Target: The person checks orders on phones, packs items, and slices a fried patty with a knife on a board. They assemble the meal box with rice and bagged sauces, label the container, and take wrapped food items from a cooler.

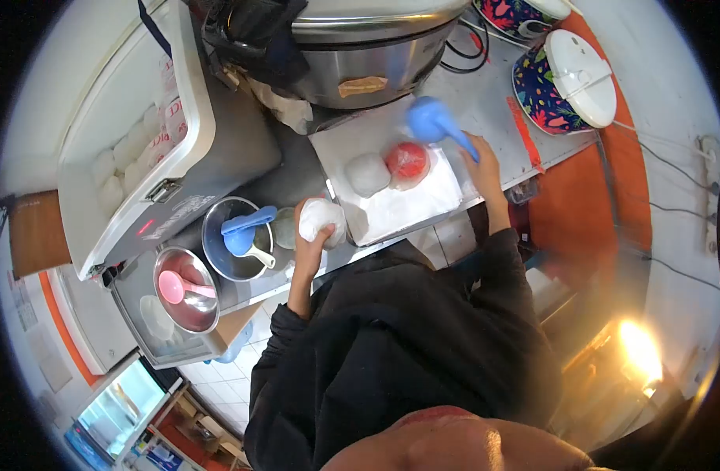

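My left hand [307,235] is closed around a white rounded bundle [321,220], at the counter's near edge. A greenish round thing [285,228] shows just left of it, partly hidden. In my right hand [486,169] is the handle of a blue scoop [429,121], held above the far right corner of a white sheet [407,210]. The scoop's head is slightly blurred. On the sheet lie a pale grey-white round lump [367,174] and, touching it, a round thing with a red top [408,161]; I cannot tell what they are made of.
A large steel pot [368,59] stands behind the sheet. To the left, an open cooler [211,118] holds several white bundles. A metal bowl [219,220] has blue and white scoops; another bowl [189,310] has a pink scoop [175,286]. A flower-patterned lidded pot [544,98] sits right.
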A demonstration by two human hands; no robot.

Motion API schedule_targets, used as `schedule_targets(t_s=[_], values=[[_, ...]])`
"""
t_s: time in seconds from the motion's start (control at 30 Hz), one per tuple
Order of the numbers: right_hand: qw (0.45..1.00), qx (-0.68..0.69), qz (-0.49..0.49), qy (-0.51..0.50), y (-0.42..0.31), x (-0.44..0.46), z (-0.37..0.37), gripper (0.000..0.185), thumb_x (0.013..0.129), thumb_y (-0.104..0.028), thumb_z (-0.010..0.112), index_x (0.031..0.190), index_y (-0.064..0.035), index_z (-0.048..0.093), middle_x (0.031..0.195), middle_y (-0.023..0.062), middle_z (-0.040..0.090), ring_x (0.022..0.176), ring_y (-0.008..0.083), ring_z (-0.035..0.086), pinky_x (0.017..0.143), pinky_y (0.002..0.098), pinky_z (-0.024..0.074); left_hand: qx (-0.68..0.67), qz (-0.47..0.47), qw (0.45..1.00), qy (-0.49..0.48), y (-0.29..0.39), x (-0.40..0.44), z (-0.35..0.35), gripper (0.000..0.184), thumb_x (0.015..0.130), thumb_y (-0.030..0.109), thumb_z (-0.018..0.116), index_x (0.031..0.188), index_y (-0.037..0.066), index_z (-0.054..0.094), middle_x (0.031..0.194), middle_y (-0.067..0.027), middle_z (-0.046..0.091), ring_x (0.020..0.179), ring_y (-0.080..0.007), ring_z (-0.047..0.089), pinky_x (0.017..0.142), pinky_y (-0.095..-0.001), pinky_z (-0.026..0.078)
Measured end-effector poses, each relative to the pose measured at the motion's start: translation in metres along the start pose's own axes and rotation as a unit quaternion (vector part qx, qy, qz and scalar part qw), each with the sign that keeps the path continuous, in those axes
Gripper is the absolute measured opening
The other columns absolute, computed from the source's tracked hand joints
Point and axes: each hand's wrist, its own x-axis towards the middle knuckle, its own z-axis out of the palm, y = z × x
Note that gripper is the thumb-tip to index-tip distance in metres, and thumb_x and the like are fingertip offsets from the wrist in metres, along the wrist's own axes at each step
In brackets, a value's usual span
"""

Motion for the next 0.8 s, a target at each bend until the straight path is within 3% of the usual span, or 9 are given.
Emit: schedule_targets(t_s=[0.1,0.2,0.3,0.37,0.4,0.43,0.53,0.63,0.8], values=[[0.994,-0.02,0.1,0.03,0.038,-0.004,0.0,0.034,0.084,-0.015,0.061,0.117,-0.0046,0.059,0.107,0.0154,0.059,0.102,0.0302,0.056,0.089,0.0356,0.0424,-0.007,-0.003,1.0,0.005,-0.003,0.008,0.01,0.061,0.074,0.017,0.066,0.127,0.003,0.04,0.122,-0.0111,0.051,0.112,-0.0224,0.05,0.096,-0.0334,0.039],[0.992,-0.086,0.083,0.039,0.076,0.003,0.018,0.043,0.082,-0.017,0.065,0.122,-0.0061,0.056,0.118,0.0176,0.053,0.113,0.0342,0.049,0.094,0.041,0.0392,0.014,0.018,1.0,-0.006,0.007,0.014,0.022,0.062,0.073,0.018,0.066,0.128,0.005,0.041,0.123,-0.0111,0.051,0.113,-0.0224,0.049,0.096,-0.0335,0.039],[0.99,-0.126,-0.007,0.063,-0.016,0.017,0.014,0.06,0.077,-0.025,0.071,0.129,-0.0057,0.05,0.127,0.0197,0.047,0.121,0.0366,0.039,0.104,0.0444,0.0281,0.037,0.042,0.994,-0.098,0.026,0.016,0.029,0.063,0.074,0.019,0.069,0.129,0.007,0.042,0.121,-0.0088,0.052,0.112,-0.0212,0.049,0.096,-0.0318,0.038],[0.992,0.059,-0.056,-0.1,-0.03,0.009,0.043,0.072,0.069,-0.028,0.076,0.132,-0.01,0.047,0.131,0.0182,0.043,0.126,0.0372,0.032,0.108,0.0462,0.021,0.048,0.018,0.989,-0.138,0.021,0.022,0.031,0.063,0.073,0.02,0.07,0.129,0.008,0.042,0.12,-0.0084,0.052,0.111,-0.0206,0.049,0.095,-0.032,0.039],[0.981,0.026,-0.095,-0.169,-0.06,0.01,0.046,0.075,0.059,-0.03,0.081,0.126,-0.0136,0.052,0.133,0.0182,0.038,0.129,0.0368,0.032,0.108,0.0461,0.0268,0.057,-0.002,0.982,-0.179,0.016,0.026,0.032,0.063,0.073,0.022,0.071,0.128,0.008,0.043,0.119,-0.0079,0.052,0.111,-0.0201,0.05,0.094,-0.0322,0.039],[0.968,0.01,-0.158,-0.193,-0.057,0.004,0.062,0.072,0.058,-0.028,0.081,0.124,-0.0144,0.053,0.132,0.0184,0.04,0.127,0.0368,0.035,0.106,0.0465,0.0297,0.058,-0.029,0.979,-0.194,0.012,0.028,0.035,0.064,0.073,0.022,0.071,0.128,0.008,0.042,0.118,-0.0087,0.053,0.11,-0.0199,0.05,0.094,-0.0323,0.039],[0.965,-0.091,-0.125,-0.212,-0.054,0.005,0.08,0.068,0.059,-0.025,0.08,0.121,-0.0154,0.054,0.129,0.017,0.044,0.121,0.037,0.039,0.102,0.0473,0.0335,0.188,-0.016,0.96,-0.206,0.014,0.024,0.044,0.063,0.073,0.02,0.071,0.128,0.009,0.042,0.117,-0.0097,0.054,0.11,-0.0207,0.051,0.095,-0.0319,0.038],[0.987,-0.115,-0.049,-0.098,-0.042,0.003,0.052,0.061,0.062,-0.022,0.077,0.119,-0.0169,0.055,0.126,0.0144,0.047,0.116,0.0363,0.042,0.098,0.0468,0.0354,0.126,-0.045,0.969,-0.206,0.02,0.013,0.042,0.062,0.073,0.018,0.07,0.129,0.009,0.042,0.117,-0.0099,0.055,0.111,-0.0216,0.051,0.097,-0.032,0.037],[0.97,-0.235,-0.004,-0.054,0.006,-0.003,0.011,0.075,0.062,-0.023,0.078,0.13,-0.0172,0.048,0.134,0.0179,0.041,0.123,0.0391,0.037,0.101,0.0479,0.0328,-0.107,-0.096,0.98,-0.135,-0.004,0.002,0.02,0.06,0.072,0.014,0.068,0.127,0.004,0.045,0.116,-0.009,0.055,0.112,-0.0188,0.05,0.098,-0.0308,0.037]])
